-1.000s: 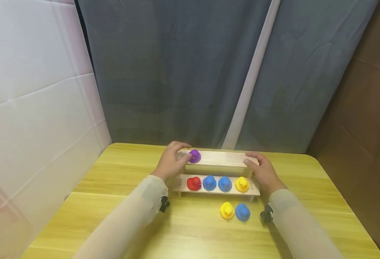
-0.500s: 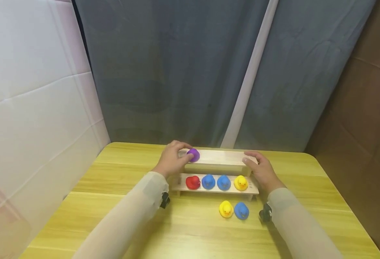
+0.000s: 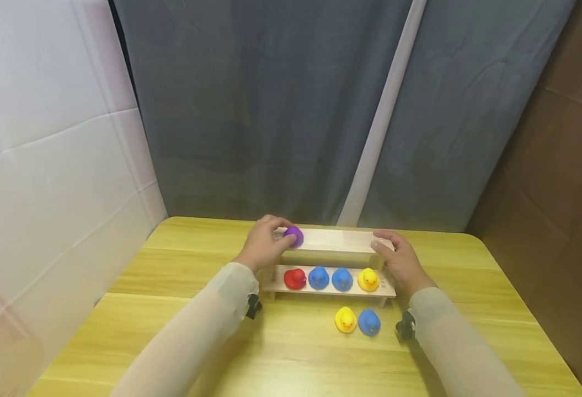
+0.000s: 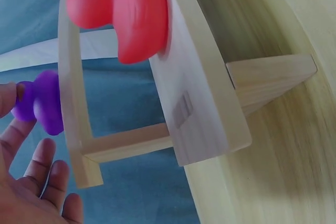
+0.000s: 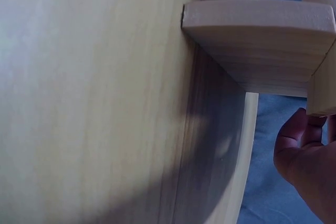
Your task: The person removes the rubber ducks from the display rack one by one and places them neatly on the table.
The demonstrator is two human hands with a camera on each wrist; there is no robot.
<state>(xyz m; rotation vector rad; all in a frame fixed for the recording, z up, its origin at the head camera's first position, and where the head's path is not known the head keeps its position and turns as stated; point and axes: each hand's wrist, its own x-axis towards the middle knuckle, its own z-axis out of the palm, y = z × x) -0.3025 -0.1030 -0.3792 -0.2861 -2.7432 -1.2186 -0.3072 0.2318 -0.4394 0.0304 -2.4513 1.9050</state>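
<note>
On the upper board of a two-tier wooden stand point(image 3: 340, 241), a purple rubber duck point(image 3: 293, 236) sits near the left end. My left hand point(image 3: 265, 242) pinches it between thumb and index finger; the other fingers point(image 4: 39, 163) stay off it, loosely bent, in the left wrist view. At the opposite end, my right hand point(image 3: 401, 258) grips the upper board by its corner. Along the lower board stand a red duck point(image 3: 295, 279), a blue duck point(image 3: 318, 278), another blue duck point(image 3: 342, 279) and a yellow duck point(image 3: 368, 279).
In front of the stand, a yellow duck point(image 3: 345, 320) and a blue duck point(image 3: 369, 322) lie side by side on the wooden table point(image 3: 291, 364). A grey curtain point(image 3: 271, 110) hangs behind the table, with a white panel point(image 3: 57, 165) left and a brown one point(image 3: 549, 176) right.
The purple duck has shifted slightly left along the upper board and turned a little in my left hand. My right hand keeps its place at the board's end.
</note>
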